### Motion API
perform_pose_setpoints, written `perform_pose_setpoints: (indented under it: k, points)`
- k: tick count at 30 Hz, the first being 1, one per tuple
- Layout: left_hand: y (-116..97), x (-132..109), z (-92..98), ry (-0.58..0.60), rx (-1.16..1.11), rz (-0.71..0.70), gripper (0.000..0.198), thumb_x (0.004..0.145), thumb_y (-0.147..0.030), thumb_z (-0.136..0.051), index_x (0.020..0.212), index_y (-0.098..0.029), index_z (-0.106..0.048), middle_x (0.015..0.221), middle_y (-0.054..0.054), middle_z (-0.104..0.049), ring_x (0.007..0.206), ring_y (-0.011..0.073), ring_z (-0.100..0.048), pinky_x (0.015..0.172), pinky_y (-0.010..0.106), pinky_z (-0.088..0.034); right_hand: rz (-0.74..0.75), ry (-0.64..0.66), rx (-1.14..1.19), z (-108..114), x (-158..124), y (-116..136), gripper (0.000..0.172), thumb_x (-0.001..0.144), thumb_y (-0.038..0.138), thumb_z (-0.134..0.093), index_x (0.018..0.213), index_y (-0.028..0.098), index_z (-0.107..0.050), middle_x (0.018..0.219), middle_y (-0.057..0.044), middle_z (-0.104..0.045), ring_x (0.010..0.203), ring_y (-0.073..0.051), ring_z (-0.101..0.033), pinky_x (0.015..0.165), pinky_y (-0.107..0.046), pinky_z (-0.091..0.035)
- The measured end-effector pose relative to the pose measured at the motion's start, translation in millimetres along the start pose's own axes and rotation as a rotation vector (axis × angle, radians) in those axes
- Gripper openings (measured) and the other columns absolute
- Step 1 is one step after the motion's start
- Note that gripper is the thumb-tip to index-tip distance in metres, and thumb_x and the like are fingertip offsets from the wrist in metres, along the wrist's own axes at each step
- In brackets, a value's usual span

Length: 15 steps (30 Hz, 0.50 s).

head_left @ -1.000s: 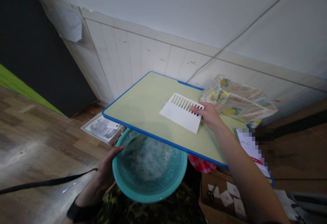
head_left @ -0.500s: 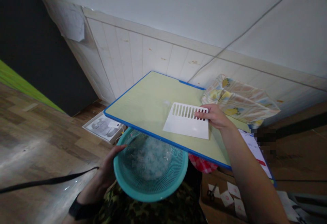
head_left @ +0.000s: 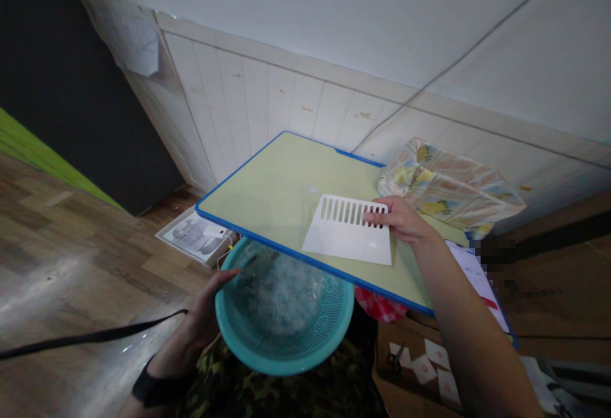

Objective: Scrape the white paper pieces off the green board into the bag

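A teal plastic basket [head_left: 286,366] sits below the front edge of a pale green table [head_left: 267,182] with a blue rim. Clear, whitish small pieces lie inside it, too fine to make out singly. My left hand [head_left: 210,297] grips the basket's left rim, thumb over the top. My right hand [head_left: 398,217] pinches the slotted end of a white plastic scraper [head_left: 348,238] at its right side. The scraper is low over the tabletop, its straight edge towards the basket; whether it touches the surface is unclear.
A patterned cloth [head_left: 449,182] covers something at the table's back right. Papers [head_left: 470,271] lie on the right end. A picture box [head_left: 193,236] is on the floor at left. Scissors [head_left: 396,359] and small cards [head_left: 423,369] lie below right. A cable [head_left: 458,62] runs along the wall.
The scraper in my right hand has shifted slightly towards the table's front edge. The basket and my left hand appear a little further right.
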<state>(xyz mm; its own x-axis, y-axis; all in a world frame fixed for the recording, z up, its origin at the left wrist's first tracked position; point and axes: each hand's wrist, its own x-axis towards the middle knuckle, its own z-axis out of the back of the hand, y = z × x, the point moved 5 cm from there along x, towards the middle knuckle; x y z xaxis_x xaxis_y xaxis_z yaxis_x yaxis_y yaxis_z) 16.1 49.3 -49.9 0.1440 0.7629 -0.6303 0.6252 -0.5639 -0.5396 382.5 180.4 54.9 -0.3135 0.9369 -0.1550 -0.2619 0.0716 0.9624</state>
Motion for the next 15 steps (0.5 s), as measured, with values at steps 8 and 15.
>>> perform_pose_setpoints:
  k: [8,15]
  points:
    - [0.1,-2.9,-5.6,-0.012,0.001,-0.011,0.033,0.079,-0.015,-0.064,0.11,-0.013,-0.075,0.067,0.009,-0.082,0.06,0.0303,-0.077,0.066,0.04,-0.063,0.008,-0.023,-0.02,9.1,0.4,-1.4,0.031,0.064,0.038,-0.087,0.079,0.014,-0.074,0.068,-0.004,-0.072,0.057,-0.014,-0.062,0.053,-0.024,-0.045]
    - [0.2,-3.1,-4.4,-0.008,0.018,0.005,0.035,0.079,-0.015,-0.065,0.113,-0.013,-0.074,0.07,0.009,-0.082,0.06,0.0301,-0.077,0.069,0.04,-0.063,0.074,-0.17,0.027,11.2,1.8,3.0,0.031,0.063,0.04,-0.087,0.071,0.015,-0.071,0.064,-0.002,-0.07,0.055,-0.013,-0.06,0.053,-0.024,-0.044]
